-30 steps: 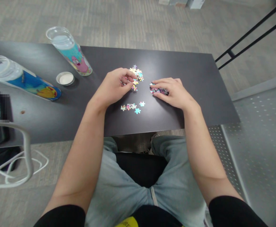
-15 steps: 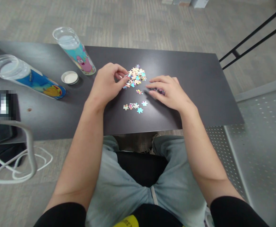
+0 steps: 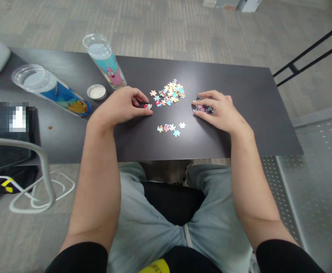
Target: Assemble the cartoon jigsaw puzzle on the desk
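Note:
My left hand (image 3: pixel 123 106) rests low over the table to the left of a heap of small jigsaw pieces (image 3: pixel 173 91). Its thumb and curled forefinger close around a few red and pale jigsaw pieces (image 3: pixel 148 107). On the other side, my right hand (image 3: pixel 219 110) arches with spread fingers over a second cluster of jigsaw pieces (image 3: pixel 204 109), partly hidden beneath the palm. Nearer to me lies a short row of pale jigsaw pieces (image 3: pixel 168 127), with a light blue piece (image 3: pixel 177 133) beside it.
Two clear tubes with cartoon prints stand left, one blue (image 3: pixel 60 94), one turquoise and pink (image 3: pixel 109 64). Between them sits a round white lid (image 3: pixel 96 92). A dark device (image 3: pixel 10 140) and a pale curved bar (image 3: pixel 44 163) are at far left. The dark table (image 3: pixel 257 113) ends at right.
My left hand has drawn back left from the heap with a few pieces at its fingertips. A loose colourful piece in the middle is gone from its spot. The view has shifted slightly left.

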Available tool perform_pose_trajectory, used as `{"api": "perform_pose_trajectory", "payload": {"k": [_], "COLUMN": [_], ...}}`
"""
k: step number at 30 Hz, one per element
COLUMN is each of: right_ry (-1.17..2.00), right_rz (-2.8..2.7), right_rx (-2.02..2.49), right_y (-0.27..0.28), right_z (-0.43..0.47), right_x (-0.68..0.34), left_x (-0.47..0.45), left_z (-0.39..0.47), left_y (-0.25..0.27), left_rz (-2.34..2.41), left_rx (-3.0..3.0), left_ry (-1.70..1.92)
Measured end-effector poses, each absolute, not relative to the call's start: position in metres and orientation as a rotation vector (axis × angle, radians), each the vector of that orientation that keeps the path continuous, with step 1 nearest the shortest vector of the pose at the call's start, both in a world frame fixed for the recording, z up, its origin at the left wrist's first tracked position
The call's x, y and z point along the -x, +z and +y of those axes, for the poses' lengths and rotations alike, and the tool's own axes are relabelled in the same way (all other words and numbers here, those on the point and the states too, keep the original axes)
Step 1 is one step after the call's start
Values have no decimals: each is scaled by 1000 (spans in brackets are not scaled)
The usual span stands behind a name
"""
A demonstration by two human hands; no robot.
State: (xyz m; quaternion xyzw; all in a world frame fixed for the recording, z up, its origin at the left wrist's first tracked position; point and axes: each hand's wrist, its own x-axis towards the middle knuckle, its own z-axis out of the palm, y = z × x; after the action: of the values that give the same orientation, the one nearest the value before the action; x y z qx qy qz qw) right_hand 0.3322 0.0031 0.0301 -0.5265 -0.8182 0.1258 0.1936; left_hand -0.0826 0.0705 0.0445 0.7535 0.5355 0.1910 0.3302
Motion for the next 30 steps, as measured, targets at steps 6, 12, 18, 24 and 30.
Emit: {"api": "perform_pose_trajectory", "payload": {"k": [6,12,18,24,30], "right_ry": [389,409,432,457,464], "right_rz": [-2323,-2342,-2332,-2401,-2456], "right_rx": [1404,1359,1333,1304,1283], "right_y": [33,34,34,41,42], "right_z": [5,12,16,15,14], "right_x": [-313,-302,-293,-266,-238], "left_x": [87,86,89,88,80], "left_z": [68,61,54,46,49], "left_y": [43,44,51,55,40], "left_rz": [1354,1327,1188,1231,1495], "left_rx": [-2051,-1969,-1881,-1828,-2080], "left_ry": [503,565,566,446,606]}}
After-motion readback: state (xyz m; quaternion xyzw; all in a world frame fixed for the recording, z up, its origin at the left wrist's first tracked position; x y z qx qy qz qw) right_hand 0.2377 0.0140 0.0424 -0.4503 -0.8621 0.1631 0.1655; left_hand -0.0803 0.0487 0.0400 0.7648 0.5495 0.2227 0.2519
